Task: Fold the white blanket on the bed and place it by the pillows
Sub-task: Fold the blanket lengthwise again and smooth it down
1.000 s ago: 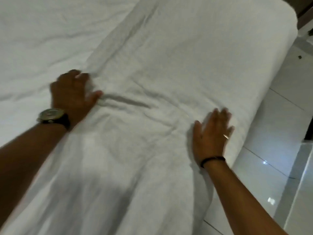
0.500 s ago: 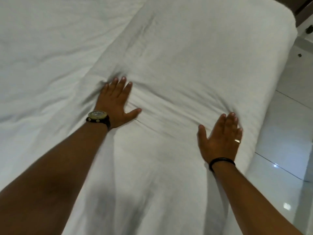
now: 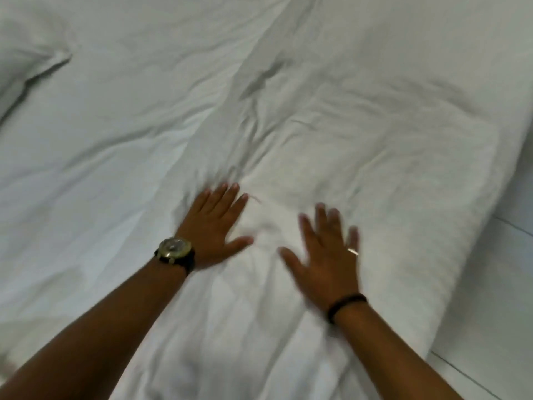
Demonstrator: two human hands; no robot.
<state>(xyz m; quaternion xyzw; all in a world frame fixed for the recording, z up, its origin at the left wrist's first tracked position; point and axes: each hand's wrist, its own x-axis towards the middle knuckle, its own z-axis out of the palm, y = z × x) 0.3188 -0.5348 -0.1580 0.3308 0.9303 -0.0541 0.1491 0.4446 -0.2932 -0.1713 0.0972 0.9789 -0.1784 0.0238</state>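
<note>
Lying under left hand (image 3: 212,223) — white blanket (image 3: 360,157)

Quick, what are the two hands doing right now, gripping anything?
Left hand: open, fingers straight, flat on the white blanket, gripping nothing.
Right hand: open, fingers spread on the blanket, blurred, gripping nothing.

Bed (image 3: 86,168): carries folded blanket (image 3: 375,145) along its right side, running from near to far. Pillow (image 3: 26,67): far left corner, well apart from blanket. Left hand (image 3: 212,226) and right hand (image 3: 326,258): flat on blanket's near part, side by side, apart. Floor (image 3: 496,298): right of bed.
</note>
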